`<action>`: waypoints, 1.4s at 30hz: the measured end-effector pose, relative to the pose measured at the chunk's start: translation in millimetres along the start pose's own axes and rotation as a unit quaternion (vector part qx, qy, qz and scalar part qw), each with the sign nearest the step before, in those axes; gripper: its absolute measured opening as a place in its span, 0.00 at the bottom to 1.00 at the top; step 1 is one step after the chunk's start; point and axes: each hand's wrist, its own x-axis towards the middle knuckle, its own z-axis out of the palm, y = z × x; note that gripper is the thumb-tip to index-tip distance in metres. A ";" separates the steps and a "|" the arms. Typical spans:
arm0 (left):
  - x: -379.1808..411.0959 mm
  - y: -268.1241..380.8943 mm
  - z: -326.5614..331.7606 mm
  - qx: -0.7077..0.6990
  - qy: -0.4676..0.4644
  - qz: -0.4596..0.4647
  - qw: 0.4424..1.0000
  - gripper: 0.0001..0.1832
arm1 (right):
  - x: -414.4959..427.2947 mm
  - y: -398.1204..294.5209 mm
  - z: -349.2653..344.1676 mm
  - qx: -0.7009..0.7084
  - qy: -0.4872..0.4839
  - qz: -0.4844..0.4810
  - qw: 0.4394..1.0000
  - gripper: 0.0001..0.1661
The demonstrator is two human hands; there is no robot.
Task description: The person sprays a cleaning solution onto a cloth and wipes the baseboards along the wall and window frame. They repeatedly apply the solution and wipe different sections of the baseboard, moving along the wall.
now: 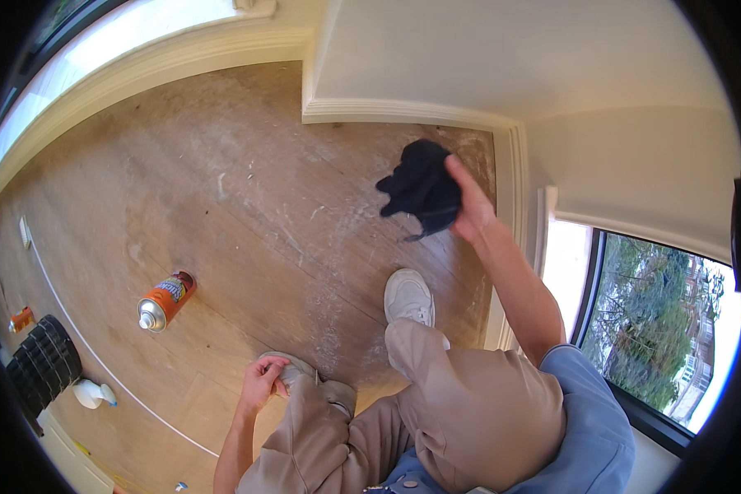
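Note:
My right hand (pixel 473 207) grips a bunched black cloth (pixel 425 185) with ragged, pointed edges. It is held out above the wooden floor (pixel 253 204), near the skirting at the wall corner. Low beside my left shoe (pixel 291 372), my left hand (pixel 263 381) has its fingers loosely curled in, and no object shows in it. An orange aerosol can (pixel 168 299) with a metal top and white nozzle stands upright on the floor, left of my left hand and apart from it. Pale dusty streaks and scuffs mark the boards.
White skirting (pixel 407 111) edges the wall ahead. At the left, a white cable (pixel 99 352) runs across the floor to a white power strip (pixel 25 232). Nearby are a black ribbed bin (pixel 46 361), a white spray bottle (pixel 91 394) and a small orange container (pixel 21 320). A window (pixel 651 321) is on my right.

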 end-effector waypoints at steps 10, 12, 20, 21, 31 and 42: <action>-0.4 -1.1 -0.3 0.000 0.000 0.002 1.000 0.12 | -1.9 12.7 0.2 0.134 -0.045 0.093 0.986 0.30; 0.2 -3.1 -1.2 -0.002 -0.001 0.006 1.000 0.12 | -3.1 14.7 -3.6 0.135 -0.044 0.086 0.986 0.31; -1.5 3.8 0.3 0.006 -0.009 0.005 1.000 0.13 | -20.2 6.8 -41.5 0.142 -0.028 0.033 0.989 0.37; -1.4 2.3 0.3 0.007 -0.005 0.005 1.000 0.13 | -25.6 4.6 -41.6 0.158 -0.033 0.029 0.986 0.37; -0.4 2.0 1.9 0.003 -0.001 0.006 1.000 0.12 | 2.5 -3.2 -47.9 0.191 0.000 0.023 0.981 0.24; 0.8 -1.2 -2.8 0.004 0.003 -0.003 1.000 0.12 | 108.2 17.6 -36.6 -0.335 0.372 -0.333 0.799 0.19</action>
